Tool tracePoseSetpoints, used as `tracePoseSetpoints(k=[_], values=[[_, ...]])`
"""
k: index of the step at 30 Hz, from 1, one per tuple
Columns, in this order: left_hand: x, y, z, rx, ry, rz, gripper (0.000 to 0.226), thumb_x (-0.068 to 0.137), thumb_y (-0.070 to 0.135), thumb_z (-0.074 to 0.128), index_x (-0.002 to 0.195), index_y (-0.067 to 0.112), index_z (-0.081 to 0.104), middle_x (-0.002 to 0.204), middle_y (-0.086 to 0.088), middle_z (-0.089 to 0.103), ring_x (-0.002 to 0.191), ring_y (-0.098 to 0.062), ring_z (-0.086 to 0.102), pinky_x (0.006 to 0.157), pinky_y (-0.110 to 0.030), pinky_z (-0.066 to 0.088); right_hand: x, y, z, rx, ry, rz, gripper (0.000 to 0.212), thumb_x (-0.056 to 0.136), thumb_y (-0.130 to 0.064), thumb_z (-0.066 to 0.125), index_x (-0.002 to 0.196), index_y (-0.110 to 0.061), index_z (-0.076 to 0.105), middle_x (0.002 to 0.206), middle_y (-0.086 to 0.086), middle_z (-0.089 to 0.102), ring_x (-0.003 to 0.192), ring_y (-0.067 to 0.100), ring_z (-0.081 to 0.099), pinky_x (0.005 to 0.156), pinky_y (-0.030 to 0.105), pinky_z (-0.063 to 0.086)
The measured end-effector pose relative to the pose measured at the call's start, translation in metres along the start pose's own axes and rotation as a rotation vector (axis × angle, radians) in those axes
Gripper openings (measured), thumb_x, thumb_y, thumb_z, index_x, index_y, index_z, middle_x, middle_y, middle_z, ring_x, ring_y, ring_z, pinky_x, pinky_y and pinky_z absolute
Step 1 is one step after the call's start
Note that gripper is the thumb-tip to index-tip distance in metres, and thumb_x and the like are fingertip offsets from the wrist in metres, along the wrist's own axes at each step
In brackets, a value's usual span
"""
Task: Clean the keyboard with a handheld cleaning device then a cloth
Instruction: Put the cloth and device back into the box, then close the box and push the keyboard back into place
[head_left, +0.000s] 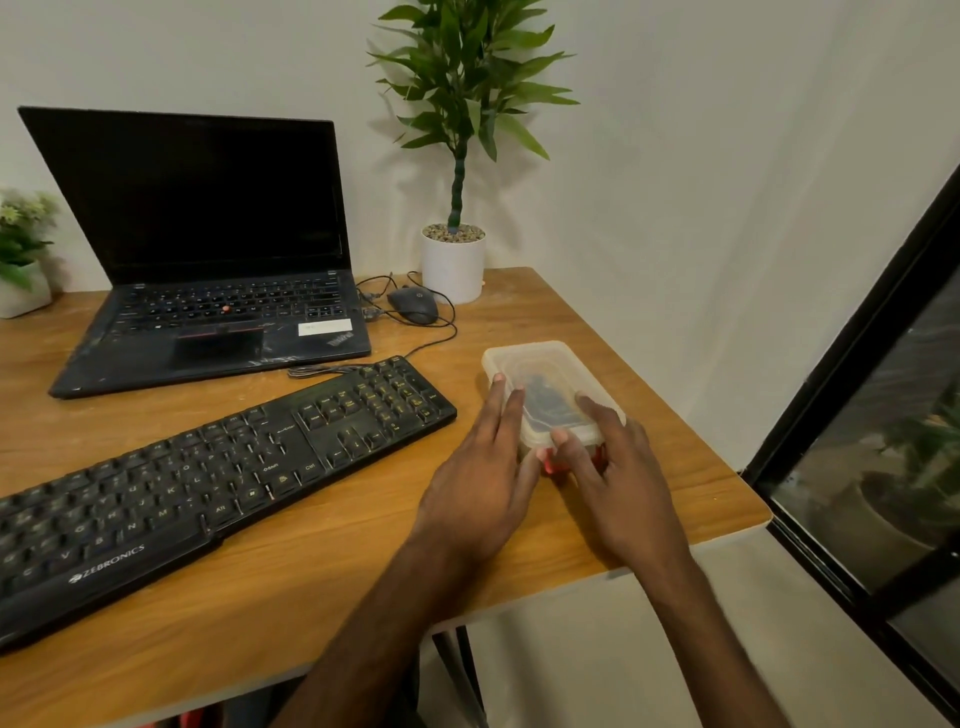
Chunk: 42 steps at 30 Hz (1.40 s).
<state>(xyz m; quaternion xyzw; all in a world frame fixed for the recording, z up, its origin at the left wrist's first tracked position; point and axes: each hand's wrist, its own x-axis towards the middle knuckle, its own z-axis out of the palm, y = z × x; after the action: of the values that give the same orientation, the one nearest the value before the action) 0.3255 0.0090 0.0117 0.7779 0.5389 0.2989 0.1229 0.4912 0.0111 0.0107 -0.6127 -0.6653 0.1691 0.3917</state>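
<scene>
Left hand (478, 483) flat along the container (545, 358), right hand (618, 478) around its corner

Two bare forearms (363, 639) from 6 o'clock, left hand (478, 483), right hand (623, 478) just toward 3 o'clock of it, wrists (434, 530) and fingers (496, 415) bare, nails (499, 378) short

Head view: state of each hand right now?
Left hand: open, straight fingers against the container.
Right hand: grips the container's near end.

The keyboard (208, 483) lies before the laptop (208, 234), left of the box (545, 358) (mouse (413, 306) behind it).
</scene>
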Motion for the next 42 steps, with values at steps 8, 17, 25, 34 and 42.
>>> tracePoseSetpoints(k=[8,17,25,34,42], values=[[0.085,-0.020,0.020,0.161,0.117,-0.096,0.057,0.109,0.022,0.035,0.159,0.008,0.013,0.169,-0.008,0.003,0.155,-0.019,0.009,0.119,-0.038,0.034,0.091,0.007,0.053,0.003,0.037,-0.012,0.066,0.091,-0.075,0.026,0.145,-0.039,0.031,0.133,0.009,0.054,0.123,0.026,0.050,0.094,0.046,0.053],[0.124,-0.035,0.018,0.234,0.137,-0.154,0.058,0.109,0.018,0.032,0.158,0.001,0.005,0.168,-0.016,-0.003,0.153,-0.024,0.020,0.114,-0.035,0.042,0.140,0.005,0.078,-0.046,0.038,-0.032,0.059,0.096,-0.066,0.029,0.147,-0.036,0.030,0.129,0.015,0.053,0.124,0.027,0.042,0.098,0.047,0.047],[0.133,-0.044,0.026,0.219,0.181,-0.185,0.063,0.107,0.019,0.038,0.158,0.002,0.006,0.168,-0.015,-0.003,0.154,-0.023,0.019,0.116,-0.035,0.038,0.153,0.007,0.084,-0.055,0.034,-0.035,0.058,0.097,-0.066,0.028,0.147,-0.036,0.029,0.132,0.015,0.052,0.126,0.028,0.041,0.098,0.045,0.045],[0.132,-0.048,0.029,0.242,0.177,-0.194,0.068,0.105,0.016,0.040,0.158,0.002,0.001,0.168,-0.017,-0.007,0.156,-0.023,0.005,0.124,-0.033,0.023,0.156,0.006,0.085,-0.050,0.029,-0.032,0.057,0.097,-0.065,0.030,0.147,-0.037,0.030,0.134,0.014,0.052,0.127,0.027,0.040,0.098,0.045,0.044],[0.136,-0.052,0.033,0.240,0.178,-0.224,0.072,0.105,0.022,0.039,0.158,0.001,-0.005,0.167,-0.019,-0.009,0.156,-0.027,0.007,0.124,-0.036,0.023,0.163,0.005,0.089,-0.112,0.021,-0.059,0.059,0.097,-0.066,0.025,0.148,-0.036,0.027,0.136,0.015,0.052,0.124,0.029,0.043,0.097,0.044,0.044]])
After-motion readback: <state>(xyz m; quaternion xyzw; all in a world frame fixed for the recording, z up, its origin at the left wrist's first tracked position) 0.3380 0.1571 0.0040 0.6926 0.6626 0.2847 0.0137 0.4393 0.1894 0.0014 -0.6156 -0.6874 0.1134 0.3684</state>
